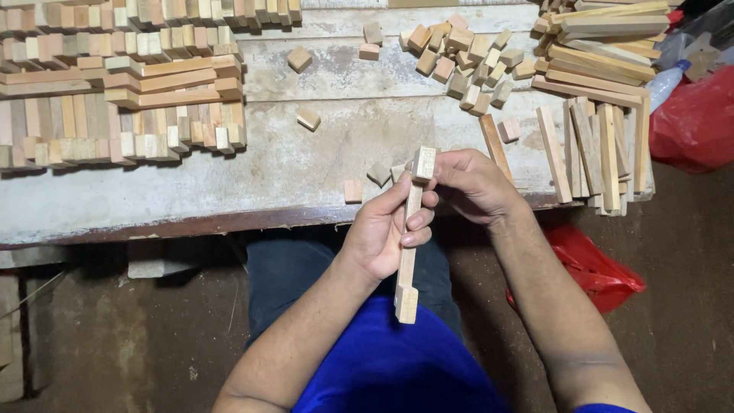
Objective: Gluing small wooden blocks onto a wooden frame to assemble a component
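Hands: left hand (pixel 386 229) grips wooden stick (pixel 407 252) mid-length | right hand (pixel 470 183) pinches top block (pixel 423 163), probably seating it | keep block square, I'd say

Stacked wood pcs (pixel 122 84) left on bench (pixel 306 168), loose blocks (pixel 466 57) center-back, slats (pixel 600 99) right.

a worn whitish workbench (pixel 306 164) carries stacked wooden sticks (pixel 115 92), small wooden blocks (pixel 466 61) and loose slats (pixel 600 145).

Pale tan wooden stick (pixel 407 245), light brown blocks (pixel 466 57) on a worn whitish workbench (pixel 306 164), bright red plastic bags (pixel 692 115), blue shirt (pixel 390 359).
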